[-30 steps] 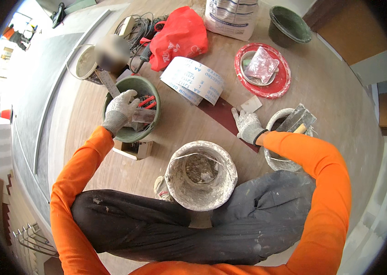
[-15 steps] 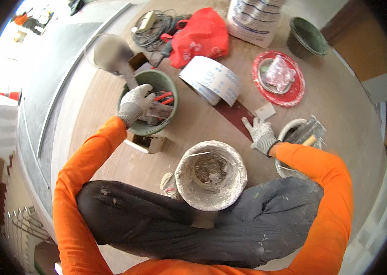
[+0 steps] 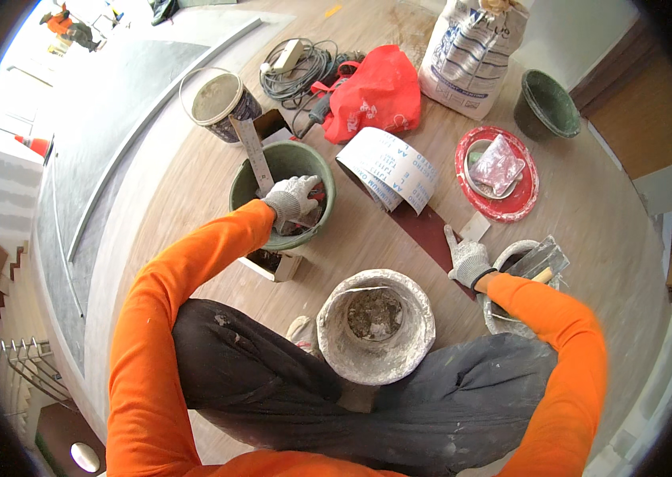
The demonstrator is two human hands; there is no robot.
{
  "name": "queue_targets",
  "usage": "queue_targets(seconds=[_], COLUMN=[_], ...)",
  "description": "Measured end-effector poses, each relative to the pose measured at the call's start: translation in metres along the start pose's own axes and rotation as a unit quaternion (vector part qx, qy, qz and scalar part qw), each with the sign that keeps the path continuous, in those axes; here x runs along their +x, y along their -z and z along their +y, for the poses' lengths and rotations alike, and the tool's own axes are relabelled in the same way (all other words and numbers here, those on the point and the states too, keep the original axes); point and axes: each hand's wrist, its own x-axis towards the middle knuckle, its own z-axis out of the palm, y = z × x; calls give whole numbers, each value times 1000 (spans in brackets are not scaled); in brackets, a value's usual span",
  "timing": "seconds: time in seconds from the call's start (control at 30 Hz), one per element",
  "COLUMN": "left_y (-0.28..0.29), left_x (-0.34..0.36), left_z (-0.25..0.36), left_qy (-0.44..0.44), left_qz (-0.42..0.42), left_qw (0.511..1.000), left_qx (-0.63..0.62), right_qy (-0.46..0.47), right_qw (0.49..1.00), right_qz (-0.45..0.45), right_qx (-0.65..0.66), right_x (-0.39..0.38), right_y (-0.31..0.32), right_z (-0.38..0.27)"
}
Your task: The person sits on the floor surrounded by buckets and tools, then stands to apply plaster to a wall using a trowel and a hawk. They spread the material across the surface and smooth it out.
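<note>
My left hand (image 3: 292,199), in a pale knitted glove, reaches into a green bucket (image 3: 242,189) of mixed tools. Its fingers curl down among red-handled pieces; the tips are hidden, so I cannot make out what they grip. A flat metal ruler-like strip (image 3: 252,157) stands up from that bucket. My right hand (image 3: 469,258), gloved too, lies on the dark red face of a sandpaper strip (image 3: 430,238), forefinger stretched out. The strip's far end curls over, showing its white printed back. A small white tile-like square (image 3: 475,226) lies beside the forefinger.
Between my legs stands a plaster-crusted bucket (image 3: 332,350). Right of it, another bucket (image 3: 498,318) carries a trowel (image 3: 539,261). Farther off are a red plate (image 3: 523,199) with a bowl, a red bag (image 3: 380,91), coiled cable (image 3: 304,71), a white sack (image 3: 463,63) and a dark green tub (image 3: 547,107).
My left hand has moved from the bucket's left side, by the metal strip, rightward onto the tools inside. My right hand stays on the sandpaper. The whole view has shifted.
</note>
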Motion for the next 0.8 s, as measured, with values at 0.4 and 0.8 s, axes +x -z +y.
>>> queue_targets(seconds=[0.4,0.8], left_y=[32,87], left_x=[-11,-20], left_z=[3,3], left_qy=[14,58], left_qz=[56,288], left_qw=[994,880], left_qx=[97,-374], right_qy=[-27,-6], right_qw=[999,998], right_qz=[-9,32], right_qx=[28,48], right_x=[1,-5], right_y=[-9,-47], right_z=[7,2])
